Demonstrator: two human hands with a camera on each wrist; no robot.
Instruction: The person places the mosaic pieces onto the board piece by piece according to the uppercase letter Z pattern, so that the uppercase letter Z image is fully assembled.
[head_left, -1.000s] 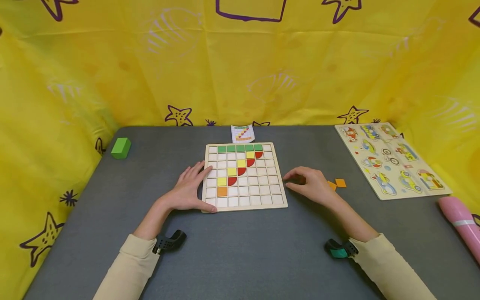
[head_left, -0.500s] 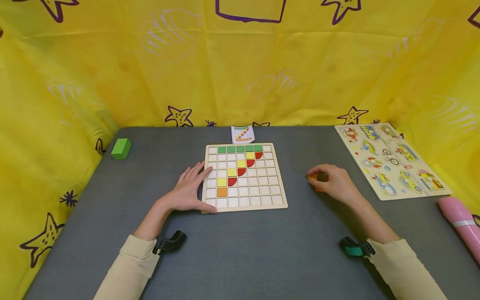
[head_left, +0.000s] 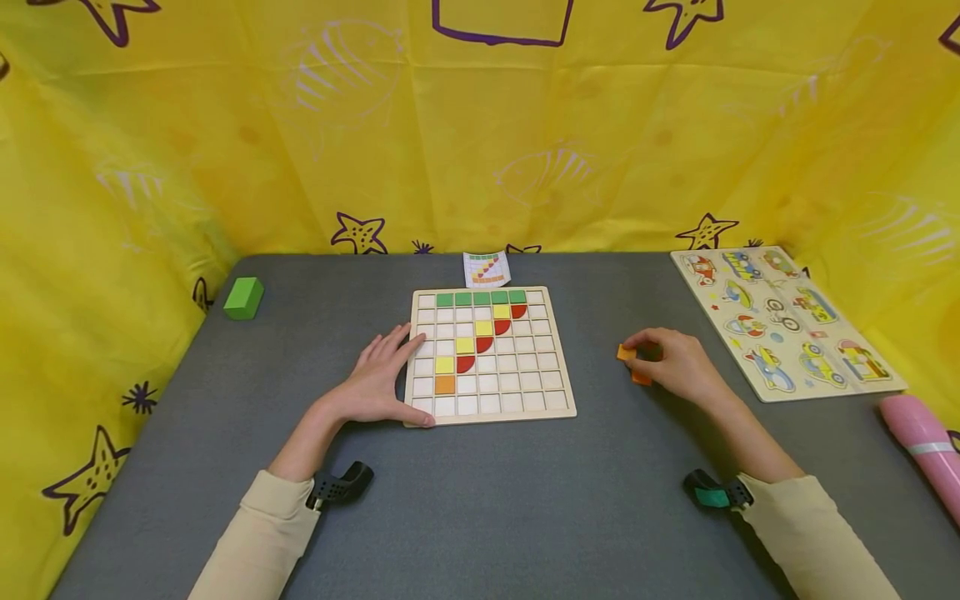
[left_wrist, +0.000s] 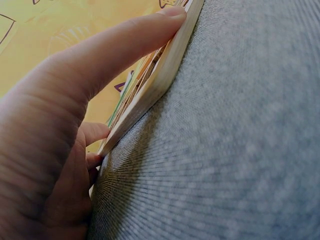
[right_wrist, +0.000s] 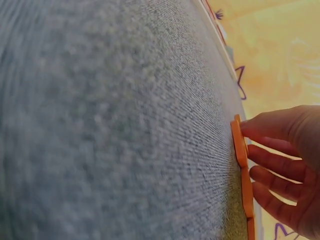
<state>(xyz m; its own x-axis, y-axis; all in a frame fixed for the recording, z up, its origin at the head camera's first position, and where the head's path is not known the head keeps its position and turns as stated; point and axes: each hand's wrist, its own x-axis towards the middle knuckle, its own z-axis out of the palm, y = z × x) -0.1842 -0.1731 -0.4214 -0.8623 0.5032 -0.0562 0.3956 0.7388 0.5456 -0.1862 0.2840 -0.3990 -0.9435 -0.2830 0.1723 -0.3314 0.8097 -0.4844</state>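
My left hand [head_left: 375, 379] spreads along the left side of a wooden grid board [head_left: 564, 375], thumb over the front corner and fingertips at the left edge. Green square tiles [head_left: 480, 297] line the board's back row. Below them yellow squares [head_left: 465, 344] and red quarter-circles [head_left: 484, 343] step diagonally down to one orange square [head_left: 445, 384]. To the right of the board, my right hand [head_left: 678, 365] pinches an orange square tile [head_left: 624, 352] low over the table with thumb and forefinger. More orange tiles [right_wrist: 247, 192] lie under its fingers in the right wrist view.
A small printed pattern card [head_left: 486, 269] lies behind the board. To the right stands a vehicle picture puzzle board [head_left: 738, 346], with a pink cylindrical object [head_left: 918, 429] by the table edge. A green block [head_left: 243, 298] sits at the back left of the grey table [head_left: 480, 508].
My right hand has moved right, away from the board's edge, to the orange tiles, and its fingers have come onto one. The left hand and the board have stayed put.
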